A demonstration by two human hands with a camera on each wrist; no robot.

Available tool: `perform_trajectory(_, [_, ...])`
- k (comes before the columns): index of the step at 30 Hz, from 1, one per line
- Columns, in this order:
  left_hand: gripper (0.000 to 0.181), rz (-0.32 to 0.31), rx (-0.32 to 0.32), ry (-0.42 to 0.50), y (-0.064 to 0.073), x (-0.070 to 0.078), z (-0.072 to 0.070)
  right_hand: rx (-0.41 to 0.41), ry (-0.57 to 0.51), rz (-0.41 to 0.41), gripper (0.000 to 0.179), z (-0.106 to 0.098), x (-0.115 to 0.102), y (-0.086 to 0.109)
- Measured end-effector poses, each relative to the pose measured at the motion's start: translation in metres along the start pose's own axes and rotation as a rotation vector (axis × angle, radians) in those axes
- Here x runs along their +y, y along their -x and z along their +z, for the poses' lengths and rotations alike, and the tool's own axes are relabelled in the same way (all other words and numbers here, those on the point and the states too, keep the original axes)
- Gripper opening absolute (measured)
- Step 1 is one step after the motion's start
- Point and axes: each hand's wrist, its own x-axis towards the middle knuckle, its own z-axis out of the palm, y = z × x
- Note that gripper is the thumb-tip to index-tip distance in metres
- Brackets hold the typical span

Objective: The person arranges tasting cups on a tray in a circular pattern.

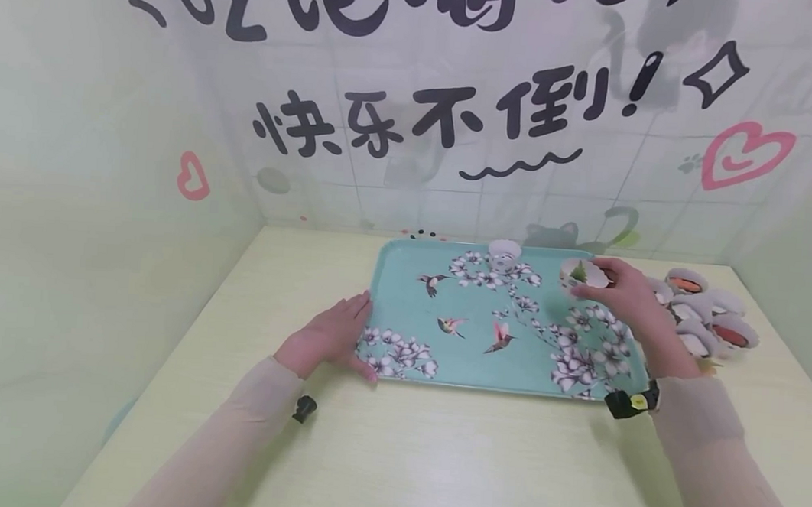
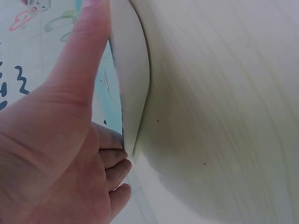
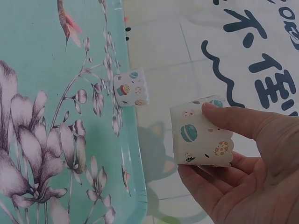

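Observation:
My right hand [image 1: 627,292] holds a white paper baking cup [image 3: 201,135] with a scalloped rim, thumb on one side and fingers on the other. Printed macarons and cookies decorate this cup, and something green and leafy [image 1: 579,272] shows inside. It is above the back right part of a turquoise tray [image 1: 473,353] painted with flowers and hummingbirds. A second such cup [image 1: 504,255] stands at the tray's back edge. At the tray's front left corner rests my left hand [image 1: 333,332], fingers along the left side, thumb stretched along the front rim [image 2: 117,88].
Several more paper cups [image 1: 696,307] crowd together right of the tray, some with orange or red pieces inside. The light wooden table [image 1: 437,454] is bounded by a printed back wall [image 1: 409,185] and side walls. Each wrist wears a small black camera.

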Motion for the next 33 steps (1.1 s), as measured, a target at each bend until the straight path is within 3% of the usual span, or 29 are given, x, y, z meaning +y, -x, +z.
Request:
perform_trajectory(10, [0.139, 0.007, 0.004, -0.007, -0.002, -0.003, 0.001, -0.001, 0.048, -0.010, 0.080, 0.005, -0.003, -0.015])
perform_trajectory(33, [0.139, 0.017, 0.003, -0.003, 0.000, -0.003, 0.001, 0.001, -0.013, 0.017, 0.070, 0.029, -0.010, -0.046])
